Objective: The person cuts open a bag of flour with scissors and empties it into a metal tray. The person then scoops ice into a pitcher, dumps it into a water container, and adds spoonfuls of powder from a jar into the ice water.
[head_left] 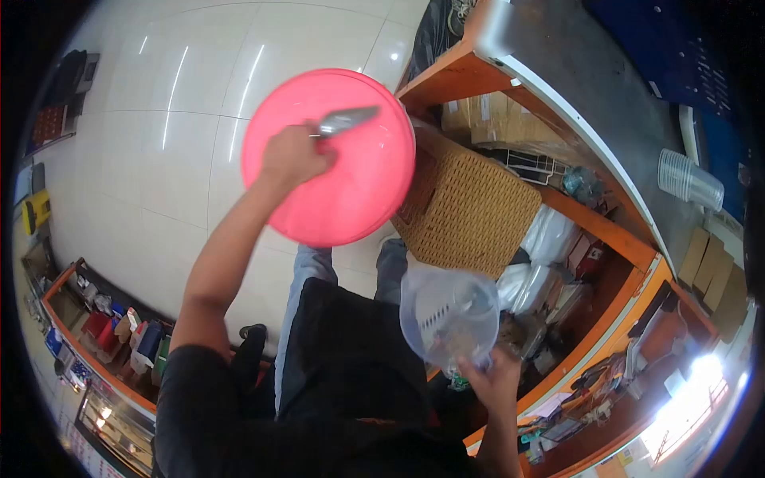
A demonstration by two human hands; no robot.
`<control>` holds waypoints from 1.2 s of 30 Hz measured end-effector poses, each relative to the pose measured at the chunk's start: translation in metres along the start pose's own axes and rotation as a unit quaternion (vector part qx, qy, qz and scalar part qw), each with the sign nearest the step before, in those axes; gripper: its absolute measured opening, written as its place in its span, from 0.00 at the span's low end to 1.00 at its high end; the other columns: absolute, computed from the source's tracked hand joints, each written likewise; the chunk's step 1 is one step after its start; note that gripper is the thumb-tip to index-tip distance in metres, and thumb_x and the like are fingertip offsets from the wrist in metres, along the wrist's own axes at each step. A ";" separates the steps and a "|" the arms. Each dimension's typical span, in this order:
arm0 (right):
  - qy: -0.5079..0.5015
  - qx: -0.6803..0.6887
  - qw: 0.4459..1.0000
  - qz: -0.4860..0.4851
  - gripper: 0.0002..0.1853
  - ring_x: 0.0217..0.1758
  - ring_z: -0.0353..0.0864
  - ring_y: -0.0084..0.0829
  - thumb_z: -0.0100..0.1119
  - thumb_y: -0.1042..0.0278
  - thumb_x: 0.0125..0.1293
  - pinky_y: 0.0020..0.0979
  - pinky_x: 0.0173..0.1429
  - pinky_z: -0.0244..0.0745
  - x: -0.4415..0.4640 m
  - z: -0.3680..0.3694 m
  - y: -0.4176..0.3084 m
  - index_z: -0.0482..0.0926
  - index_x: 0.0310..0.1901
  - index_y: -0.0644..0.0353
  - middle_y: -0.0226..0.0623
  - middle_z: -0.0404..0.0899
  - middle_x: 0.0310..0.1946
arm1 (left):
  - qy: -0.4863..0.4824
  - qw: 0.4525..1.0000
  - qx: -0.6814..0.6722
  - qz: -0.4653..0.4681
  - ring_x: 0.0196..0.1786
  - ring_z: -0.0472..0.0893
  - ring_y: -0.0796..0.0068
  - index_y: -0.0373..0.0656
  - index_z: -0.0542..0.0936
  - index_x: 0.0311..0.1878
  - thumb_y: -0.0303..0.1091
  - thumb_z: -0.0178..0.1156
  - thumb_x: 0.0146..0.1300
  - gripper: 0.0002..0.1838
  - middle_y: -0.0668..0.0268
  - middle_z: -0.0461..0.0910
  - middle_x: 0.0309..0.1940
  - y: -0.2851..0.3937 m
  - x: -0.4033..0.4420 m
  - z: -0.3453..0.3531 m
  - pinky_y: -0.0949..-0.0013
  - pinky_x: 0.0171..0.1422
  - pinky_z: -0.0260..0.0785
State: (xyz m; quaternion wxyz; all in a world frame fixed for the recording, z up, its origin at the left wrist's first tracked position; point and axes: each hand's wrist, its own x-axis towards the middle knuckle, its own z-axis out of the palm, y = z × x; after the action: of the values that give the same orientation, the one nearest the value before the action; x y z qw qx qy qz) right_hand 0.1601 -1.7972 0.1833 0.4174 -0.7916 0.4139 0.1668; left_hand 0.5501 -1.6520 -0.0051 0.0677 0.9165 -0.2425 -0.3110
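My left hand [296,155] is closed around a short metal tool, which looks like a scoop [348,120]; motion blurs it, and my fist hides its handle. Hand and tool are over a large round pink lid or basin [335,195] in front of my legs; whether they touch it I cannot tell. Lower right, my right hand [496,378] grips a clear plastic measuring jug [450,315] with dark scale marks. The jug is tilted with its mouth toward me, and its contents cannot be made out.
A woven wicker box or stool [474,211] stands right of the pink round thing. An orange-edged counter [629,239] curves along the right, its shelves holding cardboard boxes [510,119] and plastic-wrapped goods [550,235]. Stacked clear cups [692,180] lie on top. Pale floor tiles [159,159] extend left.
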 end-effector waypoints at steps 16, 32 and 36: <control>-0.162 -0.510 0.791 -0.297 0.06 0.36 0.86 0.36 0.58 0.72 0.56 0.39 0.38 0.74 0.326 0.284 -0.110 0.85 0.32 0.54 0.36 0.85 0.29 | 0.065 0.661 -0.562 -0.493 0.09 0.59 0.85 0.47 0.76 0.32 0.52 0.61 0.57 0.17 0.70 0.74 0.17 -0.343 -0.242 0.018 0.79 0.10 0.42; -0.137 -0.557 0.780 -0.249 0.09 0.39 0.87 0.38 0.54 0.70 0.59 0.40 0.42 0.79 0.470 0.433 -0.001 0.86 0.33 0.52 0.37 0.86 0.37 | 0.079 0.547 -0.657 -0.512 0.08 0.59 0.86 0.47 0.76 0.40 0.52 0.57 0.60 0.18 0.68 0.76 0.20 -0.385 -0.253 0.091 0.82 0.10 0.45; -0.223 -0.544 0.774 -0.236 0.08 0.40 0.86 0.36 0.56 0.67 0.57 0.39 0.44 0.79 0.489 0.439 0.013 0.86 0.32 0.53 0.38 0.86 0.38 | 0.077 0.543 -0.679 -0.489 0.08 0.59 0.86 0.44 0.77 0.40 0.53 0.57 0.60 0.21 0.68 0.74 0.18 -0.372 -0.238 0.088 0.82 0.09 0.46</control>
State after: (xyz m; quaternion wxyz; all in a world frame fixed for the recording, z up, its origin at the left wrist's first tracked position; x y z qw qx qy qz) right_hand 0.4798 -1.7030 -0.3829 0.0236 -0.8999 -0.0504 0.4325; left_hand 0.4827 -1.2094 -0.0499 0.5254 0.5941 0.5325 -0.2957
